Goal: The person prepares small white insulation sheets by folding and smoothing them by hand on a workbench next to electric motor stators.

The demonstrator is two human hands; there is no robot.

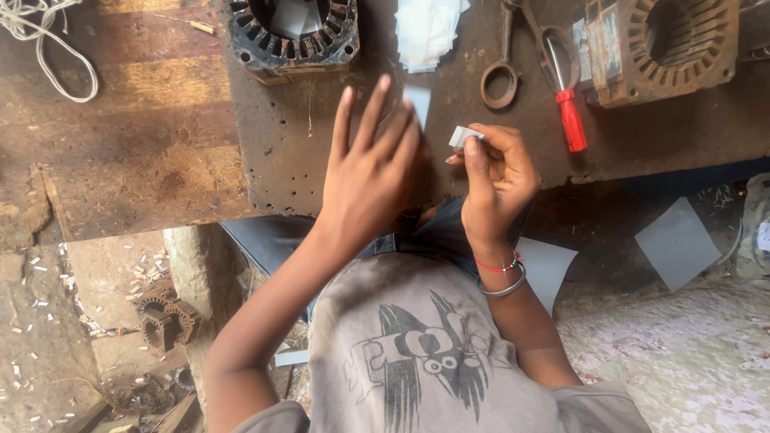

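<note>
paper strip (464, 135) pinched in right hand (497, 178), beside left hand (370, 180).

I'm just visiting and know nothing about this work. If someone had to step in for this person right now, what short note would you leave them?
Left hand: flat on the dark workbench, fingers spread, pressing on a pale paper strip whose end shows past the fingertips.
Right hand: raised off the bench, pinching a small folded white paper piece between thumb and fingers.
Nearby: stack of white paper pieces at the bench's far edge, a slotted motor stator to its left, another stator at right, scissors and a red-handled screwdriver beside it.
Done: one piece looks folded.
Left: the strip under the left hand lies flat; whether any stator slots are lined cannot be told.
</note>
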